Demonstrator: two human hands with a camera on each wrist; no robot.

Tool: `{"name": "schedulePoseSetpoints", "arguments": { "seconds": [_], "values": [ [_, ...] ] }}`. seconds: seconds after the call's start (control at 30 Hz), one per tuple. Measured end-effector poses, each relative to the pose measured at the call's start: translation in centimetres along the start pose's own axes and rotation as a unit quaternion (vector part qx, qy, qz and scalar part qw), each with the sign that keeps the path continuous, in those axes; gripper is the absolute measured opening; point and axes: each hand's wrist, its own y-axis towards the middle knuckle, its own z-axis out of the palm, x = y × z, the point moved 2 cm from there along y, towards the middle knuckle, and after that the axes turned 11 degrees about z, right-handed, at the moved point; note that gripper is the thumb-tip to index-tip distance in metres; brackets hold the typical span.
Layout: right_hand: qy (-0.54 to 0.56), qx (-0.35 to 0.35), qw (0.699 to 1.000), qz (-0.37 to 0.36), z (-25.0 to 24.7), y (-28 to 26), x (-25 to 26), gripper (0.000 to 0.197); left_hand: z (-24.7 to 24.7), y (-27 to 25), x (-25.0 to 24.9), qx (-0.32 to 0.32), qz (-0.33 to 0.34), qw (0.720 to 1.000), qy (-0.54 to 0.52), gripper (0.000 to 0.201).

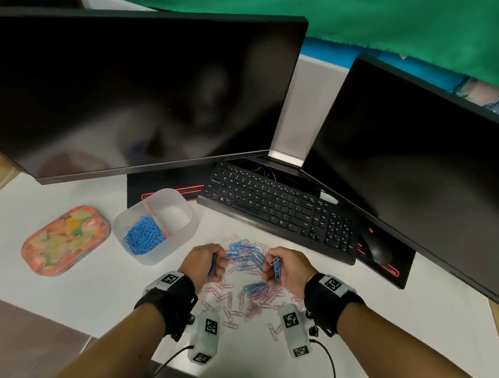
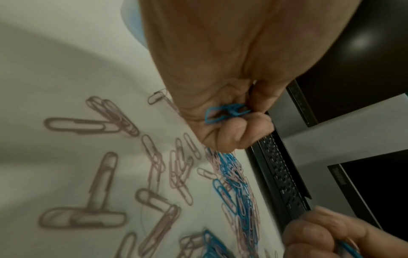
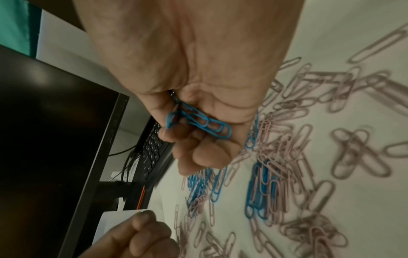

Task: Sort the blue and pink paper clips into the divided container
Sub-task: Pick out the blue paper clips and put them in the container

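A loose pile of blue and pink paper clips (image 1: 246, 276) lies on the white desk between my hands. My left hand (image 1: 208, 262) curls round a few blue clips (image 2: 225, 113). My right hand (image 1: 281, 266) holds a bunch of blue clips (image 3: 198, 124) in its curled fingers. The translucent divided container (image 1: 187, 226) stands to the left of the pile. Its near compartment holds a heap of blue clips (image 1: 143, 235); its far compartment looks bare. Both hands hover just above the pile.
A floral lid or tray (image 1: 64, 239) lies left of the container. A black keyboard (image 1: 279, 211) and a mouse (image 1: 377, 249) sit behind the pile, under two dark monitors (image 1: 131, 94). The desk's front edge runs near my forearms.
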Motion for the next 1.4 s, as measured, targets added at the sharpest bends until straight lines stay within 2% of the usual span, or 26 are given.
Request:
{"name": "schedulePoseSetpoints", "arguments": {
  "seconds": [0.17,0.27,0.4,0.63,0.7,0.77,0.9,0.97,1.03,1.17,1.33,1.4],
  "values": [
    [0.023,0.058,0.998,0.027,0.1,-0.4,-0.4,0.028,0.7,-0.1,0.2,-0.017,-0.028,0.998,0.044,0.023],
    [-0.006,0.063,0.998,0.024,0.1,-0.6,-0.3,0.031,0.8,-0.1,0.2,-0.013,-0.023,0.996,0.088,0.021],
    [-0.112,0.003,0.994,0.018,-0.1,-0.8,0.0,0.028,0.6,0.0,0.5,-0.001,-0.017,0.991,0.129,0.018],
    [-0.291,-0.083,0.953,0.009,-0.4,-1.2,0.7,0.026,1.3,0.0,0.8,0.035,0.024,0.972,0.232,0.018],
    [-0.308,-0.085,0.948,-0.004,-0.5,-1.2,0.9,0.026,1.2,0.1,0.7,0.023,0.066,0.952,0.298,0.02],
    [-0.294,-0.075,0.953,-0.017,-0.7,-1.1,0.8,0.028,1.2,-0.1,0.6,0.027,0.12,0.921,0.371,0.02],
    [-0.269,-0.068,0.96,-0.035,-0.7,-0.8,0.4,0.027,2.2,-0.9,1.3,0.111,0.218,0.829,0.503,0.008],
    [-0.269,-0.062,0.96,-0.044,-0.6,-0.9,0.3,0.017,2.9,-1.1,2.2,0.144,0.229,0.776,0.57,0.008],
    [-0.266,-0.061,0.96,-0.058,-0.5,-0.9,0.3,0.021,3.1,-1.0,3.1,0.151,0.225,0.739,0.617,0.009],
    [-0.244,-0.073,0.964,-0.079,-0.8,-0.7,0.3,0.038,2.9,-0.9,3.9,0.139,0.218,0.728,0.635,0.009],
    [-0.239,-0.081,0.965,-0.079,-1.1,-1.0,0.0,0.039,2.7,-0.7,3.7,0.144,0.213,0.737,0.625,0.003],
    [-0.239,-0.084,0.964,-0.078,-1.1,-1.1,-0.1,0.038,2.6,-0.7,3.6,0.146,0.217,0.742,0.618,0.006]
  ]
}}
